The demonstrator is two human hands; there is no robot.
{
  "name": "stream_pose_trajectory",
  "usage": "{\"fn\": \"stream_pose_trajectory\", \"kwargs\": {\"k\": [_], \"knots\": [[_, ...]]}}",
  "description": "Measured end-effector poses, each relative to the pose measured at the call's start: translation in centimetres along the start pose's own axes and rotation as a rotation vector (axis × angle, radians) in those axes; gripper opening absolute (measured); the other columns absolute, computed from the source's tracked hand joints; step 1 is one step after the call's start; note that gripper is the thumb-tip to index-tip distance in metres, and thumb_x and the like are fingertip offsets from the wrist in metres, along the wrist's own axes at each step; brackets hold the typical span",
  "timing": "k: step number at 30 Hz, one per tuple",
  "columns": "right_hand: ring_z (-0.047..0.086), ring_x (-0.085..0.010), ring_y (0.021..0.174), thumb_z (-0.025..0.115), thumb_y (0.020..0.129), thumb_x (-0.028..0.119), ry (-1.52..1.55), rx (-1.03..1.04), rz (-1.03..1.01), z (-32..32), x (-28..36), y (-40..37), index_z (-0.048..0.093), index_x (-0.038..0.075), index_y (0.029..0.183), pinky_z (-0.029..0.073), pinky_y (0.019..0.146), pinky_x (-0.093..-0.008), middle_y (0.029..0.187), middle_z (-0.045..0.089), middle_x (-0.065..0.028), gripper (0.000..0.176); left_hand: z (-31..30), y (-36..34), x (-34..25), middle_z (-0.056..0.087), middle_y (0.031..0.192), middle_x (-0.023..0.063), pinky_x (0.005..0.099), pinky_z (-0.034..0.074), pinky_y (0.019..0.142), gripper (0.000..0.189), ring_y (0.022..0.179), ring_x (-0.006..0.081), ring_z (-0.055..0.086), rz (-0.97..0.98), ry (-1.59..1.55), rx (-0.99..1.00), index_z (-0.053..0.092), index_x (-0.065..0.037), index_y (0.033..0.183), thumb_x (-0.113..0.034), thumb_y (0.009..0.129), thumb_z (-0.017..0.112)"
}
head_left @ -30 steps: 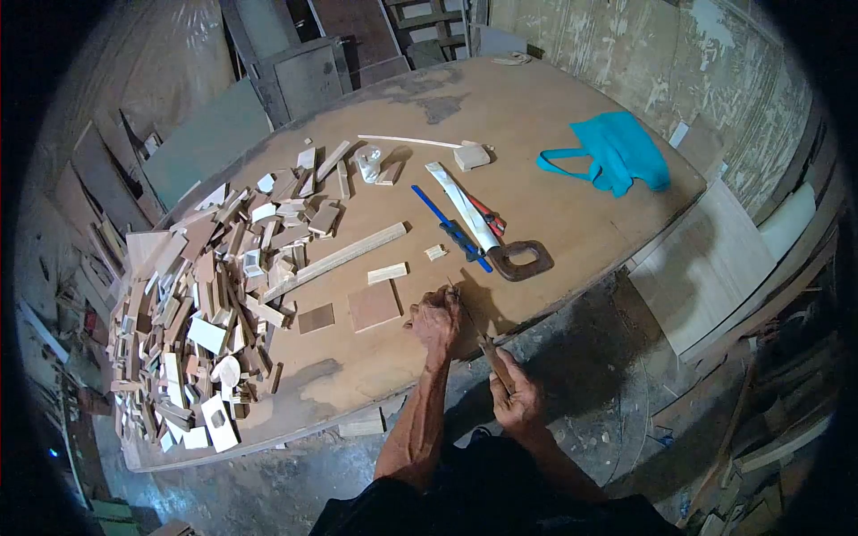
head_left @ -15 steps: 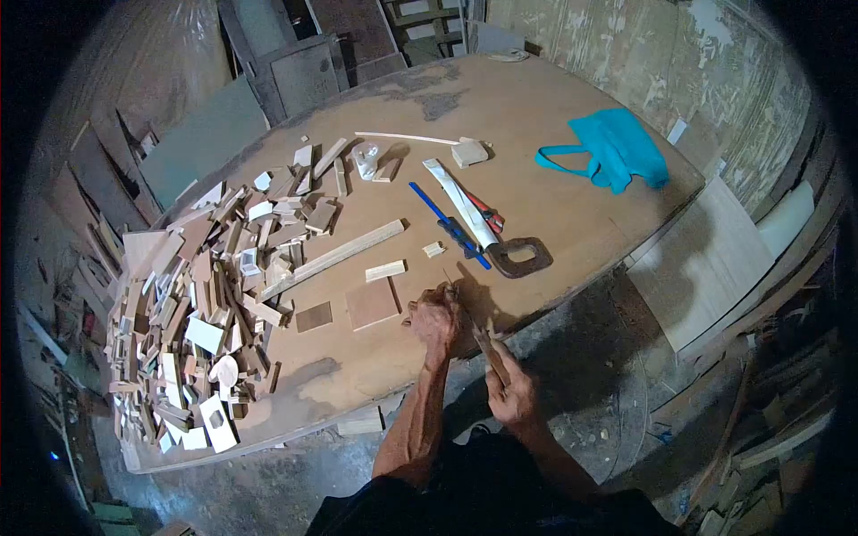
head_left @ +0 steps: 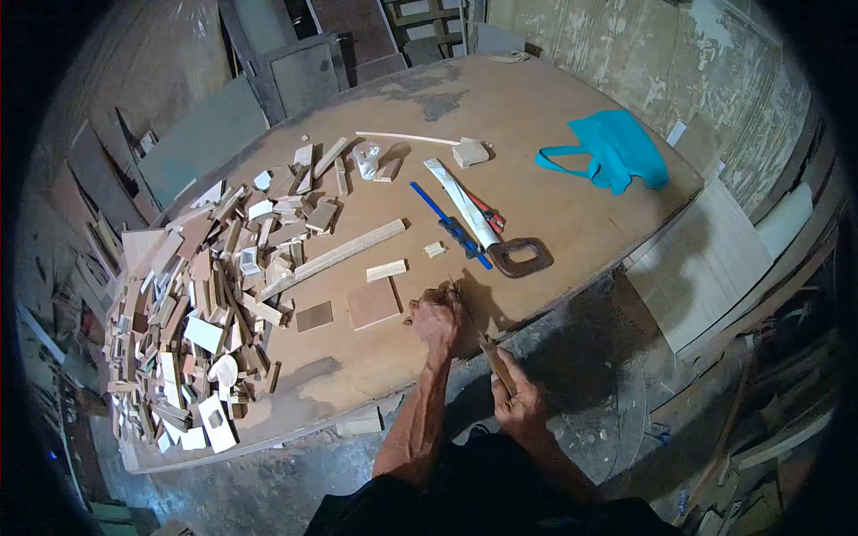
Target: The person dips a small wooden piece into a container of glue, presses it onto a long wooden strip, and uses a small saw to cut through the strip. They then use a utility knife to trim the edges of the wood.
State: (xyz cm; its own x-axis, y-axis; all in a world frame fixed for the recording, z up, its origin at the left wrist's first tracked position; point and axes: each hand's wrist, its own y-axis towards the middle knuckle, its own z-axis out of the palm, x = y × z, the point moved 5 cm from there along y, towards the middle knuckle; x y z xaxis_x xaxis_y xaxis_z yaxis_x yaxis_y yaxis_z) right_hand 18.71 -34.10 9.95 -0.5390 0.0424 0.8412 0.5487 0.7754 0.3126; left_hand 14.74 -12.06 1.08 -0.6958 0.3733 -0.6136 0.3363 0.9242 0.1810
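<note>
My right hand (head_left: 521, 399) is closed around the handle of a wooden-handled tool with a thin, narrow blade (head_left: 497, 362), just off the table's near edge. The blade points up and left towards my left hand (head_left: 436, 319), which is a closed fist on the table near that edge. Something small and thin pokes out past its fingers, but what it grips is hidden. Left of this fist lie a square wooden piece (head_left: 374, 304), a small pale strip (head_left: 386, 269) and a darker rectangle (head_left: 314, 317). Above it sits a small pale block (head_left: 435, 249).
A heap of wood offcuts (head_left: 204, 335) covers the table's left side. Beyond my hands lie a blue bar tool (head_left: 450, 225), a handsaw with a dark handle (head_left: 522, 257) and a long wood strip (head_left: 335, 258). A teal bag (head_left: 618, 152) rests at the right.
My right hand has drawn slightly to the right and back with the tool, so more of its handle shows. My left hand stays almost where it was.
</note>
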Motion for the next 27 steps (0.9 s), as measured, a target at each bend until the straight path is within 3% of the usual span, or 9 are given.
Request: {"fn": "stream_pose_trajectory", "kwargs": {"k": [4, 6, 10, 13, 15, 18, 22, 25, 27], "knots": [[0.07, -0.0338, 0.098, 0.057, 0.091, 0.005, -0.106, 0.034, 0.149, 1.8, -2.1, 0.9, 0.051, 0.008, 0.137, 0.055, 0.079, -0.0383, 0.107, 0.067, -0.0236, 0.047, 1.9, 0.5, 2.1, 0.067, 0.097, 0.0127, 0.0522, 0.046, 0.08, 0.024, 0.097, 0.0388, 0.058, -0.016, 0.05, -0.046, 0.071, -0.019, 0.104, -0.036, 0.091, 0.06], [0.067, -0.0418, 0.085, 0.059, 0.089, 0.009, -0.072, 0.016, 0.153, 2.2, -2.9, 0.7, 0.05, 0.011, 0.137, 0.055, 0.07, -0.0427, 0.093, 0.068, -0.0241, 0.049, -0.9, -0.5, -0.9, 0.066, 0.098, 0.0144, 0.0535, 0.048, 0.081, 0.027, 0.099, 0.0397, 0.058, -0.018, 0.051, 0.017, 0.068, -0.015, 0.106, -0.035, 0.089, 0.062], [0.066, -0.046, 0.078, 0.06, 0.089, 0.011, -0.081, 0.022, 0.17, 2.6, -4.1, 0.4, 0.05, 0.013, 0.137, 0.055, 0.065, -0.0458, 0.085, 0.068, -0.0245, 0.05, -2.9, -2.9, -1.8, 0.065, 0.099, 0.0179, 0.0511, 0.052, 0.078, 0.041, 0.1, 0.039, 0.059, 0.172, 0.161, 0.074, 0.057, -0.007, 0.119, -0.03, 0.086, 0.064], [0.071, -0.0354, 0.09, 0.057, 0.09, 0.003, -0.11, 0.056, 0.228, 2.0, -2.4, 0.5, 0.051, 0.009, 0.138, 0.056, 0.073, -0.0373, 0.101, 0.069, -0.0223, 0.048, -3.1, -4.1, -1.6, 0.065, 0.097, 0.0184, 0.0482, 0.054, 0.07, 0.049, 0.091, 0.0381, 0.064, 0.298, 0.254, 0.128, 0.049, -0.003, 0.126, -0.021, 0.083, 0.064], [0.071, -0.0353, 0.091, 0.056, 0.091, 0.004, -0.081, 0.023, 0.183, 1.7, -1.1, 0.8, 0.051, 0.009, 0.138, 0.056, 0.074, -0.0377, 0.102, 0.069, -0.0224, 0.048, -2.4, -3.6, -0.7, 0.066, 0.096, 0.018, 0.0475, 0.055, 0.066, 0.051, 0.083, 0.0377, 0.067, 0.228, 0.274, 0.275, 0.047, -0.003, 0.128, -0.015, 0.081, 0.063], [0.07, -0.0364, 0.093, 0.056, 0.091, 0.006, -0.05, -0.003, 0.139, 1.8, -1.1, 0.7, 0.051, 0.009, 0.138, 0.055, 0.077, -0.0384, 0.106, 0.068, -0.0228, 0.047, -2.5, -3.7, -1.1, 0.067, 0.094, 0.0166, 0.0481, 0.054, 0.064, 0.052, 0.074, 0.0371, 0.069, 0.281, 0.312, 0.225, 0.047, -0.001, 0.126, -0.009, 0.076, 0.062], [0.071, -0.0314, 0.093, 0.056, 0.092, 0.004, -0.065, -0.012, 0.114, 2.0, -1.4, 0.5, 0.051, 0.007, 0.137, 0.054, 0.079, -0.0348, 0.111, 0.067, -0.0221, 0.046, -2.1, -3.7, -0.6, 0.068, 0.093, 0.0178, 0.0478, 0.055, 0.065, 0.051, 0.076, 0.0375, 0.069, 0.334, 0.242, 0.182, 0.047, -0.001, 0.124, -0.01, 0.076, 0.061], [0.07, -0.0244, 0.091, 0.055, 0.093, 0.003, -0.067, 0.133, 0.32, 2.1, -1.8, 0.0, 0.051, 0.005, 0.137, 0.052, 0.079, -0.0302, 0.115, 0.067, -0.02, 0.044, -2.8, -3.6, -1.0, 0.068, 0.092, 0.0189, 0.0483, 0.055, 0.066, 0.048, 0.076, 0.0388, 0.069, 0.333, 0.234, 0.195, 0.047, -0.001, 0.121, -0.009, 0.076, 0.059], [0.068, -0.0219, 0.089, 0.055, 0.094, 0.003, 0.01, 0.034, 0.198, 2.1, -2.0, -0.8, 0.051, 0.004, 0.136, 0.051, 0.077, -0.0288, 0.111, 0.068, -0.0193, 0.043, -3.4, -3.9, -1.4, 0.068, 0.091, 0.0195, 0.0487, 0.055, 0.066, 0.044, 0.076, 0.0398, 0.068, 0.322, 0.251, 0.212, 0.049, -0.002, 0.119, -0.008, 0.076, 0.058]]}}
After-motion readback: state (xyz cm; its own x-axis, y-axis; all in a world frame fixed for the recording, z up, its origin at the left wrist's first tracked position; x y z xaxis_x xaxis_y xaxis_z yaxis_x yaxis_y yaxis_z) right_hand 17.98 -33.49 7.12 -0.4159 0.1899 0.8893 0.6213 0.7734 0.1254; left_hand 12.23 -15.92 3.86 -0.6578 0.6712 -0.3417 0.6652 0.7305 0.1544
